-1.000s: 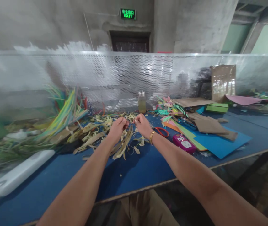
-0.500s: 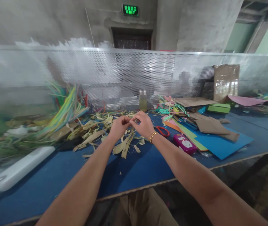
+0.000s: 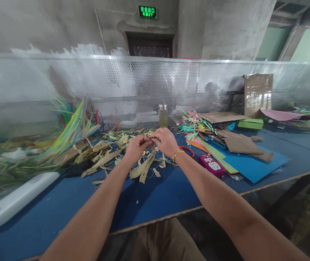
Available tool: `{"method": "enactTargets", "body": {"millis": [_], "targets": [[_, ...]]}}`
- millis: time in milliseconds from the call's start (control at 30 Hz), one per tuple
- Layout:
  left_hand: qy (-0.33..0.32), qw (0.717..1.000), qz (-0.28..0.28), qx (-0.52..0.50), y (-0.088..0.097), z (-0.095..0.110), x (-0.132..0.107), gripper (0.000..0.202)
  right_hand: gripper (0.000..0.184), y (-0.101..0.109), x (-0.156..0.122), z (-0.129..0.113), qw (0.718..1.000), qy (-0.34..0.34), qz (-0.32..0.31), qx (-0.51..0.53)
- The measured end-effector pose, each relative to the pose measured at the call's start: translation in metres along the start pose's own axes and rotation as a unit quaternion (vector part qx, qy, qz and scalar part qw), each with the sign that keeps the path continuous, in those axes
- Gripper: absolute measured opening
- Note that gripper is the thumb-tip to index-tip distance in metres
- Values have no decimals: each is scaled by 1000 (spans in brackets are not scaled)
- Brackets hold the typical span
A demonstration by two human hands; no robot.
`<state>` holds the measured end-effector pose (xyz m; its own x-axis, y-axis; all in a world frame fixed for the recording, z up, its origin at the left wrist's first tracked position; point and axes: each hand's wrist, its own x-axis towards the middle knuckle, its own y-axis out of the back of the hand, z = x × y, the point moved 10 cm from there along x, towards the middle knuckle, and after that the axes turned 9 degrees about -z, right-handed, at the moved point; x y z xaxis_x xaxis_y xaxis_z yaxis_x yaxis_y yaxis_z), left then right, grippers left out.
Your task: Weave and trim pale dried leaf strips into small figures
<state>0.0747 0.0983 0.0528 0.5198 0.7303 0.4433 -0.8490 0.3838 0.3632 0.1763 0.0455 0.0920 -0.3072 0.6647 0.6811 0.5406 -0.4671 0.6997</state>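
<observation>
Over the middle of the blue table [image 3: 157,203], my left hand [image 3: 135,149] and my right hand [image 3: 166,141] meet fingertip to fingertip. Both are closed in a pinch on the upper end of a bundle of pale dried husk strips [image 3: 145,167]. The strips fan out downward beneath the fingers toward the tabletop; the pinched end itself is mostly hidden. Many loose husk pieces [image 3: 104,159] lie scattered left of and behind my hands. Red-handled scissors [image 3: 190,150] lie just right of my right wrist, partly covered by it.
A purple box [image 3: 212,165], blue paper [image 3: 255,170] and brown cardboard [image 3: 242,145] lie at right. Behind my hands stands a bottle [image 3: 163,116] before a perforated metal screen [image 3: 149,79]. At left are a long white device [image 3: 21,199] and a bundle of coloured strips [image 3: 73,127].
The whole view has shifted slightly, so things sit a little farther left. My hands stay together on the husk strips, the fingers slightly rearranged.
</observation>
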Motion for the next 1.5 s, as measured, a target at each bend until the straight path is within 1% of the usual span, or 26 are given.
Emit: {"method": "enactTargets", "body": {"millis": [133,267,367,500,600,700,800,933,1067,1233,1333,1400,1500], "targets": [[0,1000,-5,-6,0,-3,1,17,11,0,0,1,1000,-11,-9,-16],[7,1000,-5,-20,-1,-6,1,19,10,3,1,2,999,-22,-1,-26],[33,998,4,-48,1,-11,-1,21,8,5,1,3,999,-30,7,-36],[71,990,39,-115,7,-20,-4,27,8,7,1,6,999,-41,9,-34],[77,987,37,-133,7,-21,-4,31,9,7,1,4,999,-32,2,-16],[74,988,29,-133,4,-19,-4,30,9,6,0,-1,1000,-16,-4,-1],[72,990,24,-118,2,-16,-4,27,12,6,0,-4,1000,-10,-6,-10],[66,994,15,-86,1,-13,-3,24,10,3,0,-5,999,-13,-21,-34],[70,995,4,-74,0,-14,-2,24,11,1,0,-5,998,-23,-21,-53],[87,988,23,-129,3,-23,-4,28,10,3,-2,-8,998,-31,-7,-58],[91,982,37,-159,6,-27,-4,31,10,1,-2,-11,998,-31,-12,-61],[87,983,41,-156,9,-26,-4,31,10,-2,-2,-12,997,-32,-29,-60],[63,991,37,-114,10,-20,-3,28,10,-3,-2,-12,997,-31,-45,-54]]}}
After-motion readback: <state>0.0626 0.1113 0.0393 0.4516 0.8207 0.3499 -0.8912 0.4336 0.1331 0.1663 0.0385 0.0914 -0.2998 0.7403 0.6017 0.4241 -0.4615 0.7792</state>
